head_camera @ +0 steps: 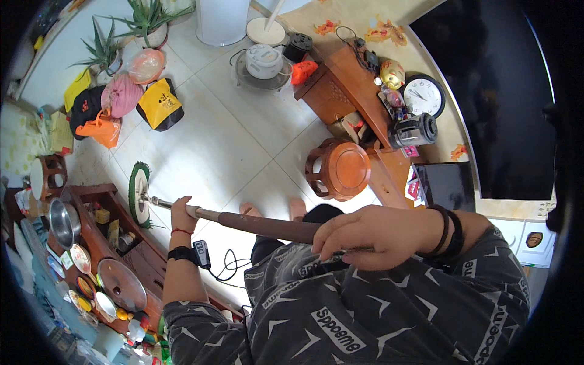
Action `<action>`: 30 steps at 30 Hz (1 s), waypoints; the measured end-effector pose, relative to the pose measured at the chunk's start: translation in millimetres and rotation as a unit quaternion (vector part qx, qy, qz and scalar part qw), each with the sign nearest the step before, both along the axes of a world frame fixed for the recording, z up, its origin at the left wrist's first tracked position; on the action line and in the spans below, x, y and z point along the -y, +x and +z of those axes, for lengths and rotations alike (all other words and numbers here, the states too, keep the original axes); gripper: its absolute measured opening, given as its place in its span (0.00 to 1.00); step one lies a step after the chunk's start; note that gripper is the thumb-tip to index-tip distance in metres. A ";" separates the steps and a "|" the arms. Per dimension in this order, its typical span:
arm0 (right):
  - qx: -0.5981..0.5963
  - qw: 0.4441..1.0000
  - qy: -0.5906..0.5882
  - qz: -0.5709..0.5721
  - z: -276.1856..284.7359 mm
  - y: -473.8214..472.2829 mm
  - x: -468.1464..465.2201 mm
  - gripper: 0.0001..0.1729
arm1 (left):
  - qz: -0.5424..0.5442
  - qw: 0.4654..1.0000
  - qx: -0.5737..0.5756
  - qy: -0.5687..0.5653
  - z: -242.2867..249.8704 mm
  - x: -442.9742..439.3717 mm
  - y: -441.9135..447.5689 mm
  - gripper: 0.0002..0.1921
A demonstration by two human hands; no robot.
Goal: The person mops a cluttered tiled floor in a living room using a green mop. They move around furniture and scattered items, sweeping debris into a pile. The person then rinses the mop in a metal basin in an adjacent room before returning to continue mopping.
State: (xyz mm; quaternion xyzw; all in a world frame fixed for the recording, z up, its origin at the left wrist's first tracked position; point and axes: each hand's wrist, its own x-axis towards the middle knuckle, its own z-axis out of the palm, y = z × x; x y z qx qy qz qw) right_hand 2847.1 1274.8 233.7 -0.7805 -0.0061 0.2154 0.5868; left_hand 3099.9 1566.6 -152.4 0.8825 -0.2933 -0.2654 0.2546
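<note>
A mop handle (269, 226) with a brown grip runs across in front of my body. My right hand (369, 237) is wrapped around its upper end, near my chest. Farther down, my left hand (184, 215) grips the metal part of the pole; a red string and a black strap with a small device (201, 254) are on that wrist. The pole leads to a flat mop head (140, 194) with a green fringe, tilted on edge as seen from here. It is close to the front of a wooden cabinet; whether it touches the cabinet, I cannot tell.
Bare feet (297, 209) stand on the tiled floor (232, 150). A wooden stool (349, 169) stands before the TV cabinet (346, 86). Several bags (159, 104) and potted aloes (153, 34) line the far left. A low table (153, 278) holds dishes. A black cable (228, 271) lies on the floor.
</note>
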 end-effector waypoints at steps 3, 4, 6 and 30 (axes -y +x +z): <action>-0.046 0.998 0.015 -0.046 -9.1 -34.6 38.8 0.14 | -0.036 0.997 0.065 -0.002 -6.8 36.6 -23.3 0.24; -0.033 0.998 0.014 -0.057 -11.1 -50.5 52.4 0.14 | -0.066 0.996 0.061 0.026 -8.8 51.9 -34.0 0.23; -0.051 0.995 0.017 -0.081 -3.0 -89.4 84.0 0.16 | -0.116 0.992 0.039 0.042 -9.5 90.5 -62.8 0.23; -0.374 0.750 -0.211 -0.503 160.6 -489.0 152.6 0.22 | -0.577 0.813 -0.078 -0.032 95.6 419.8 -448.7 0.15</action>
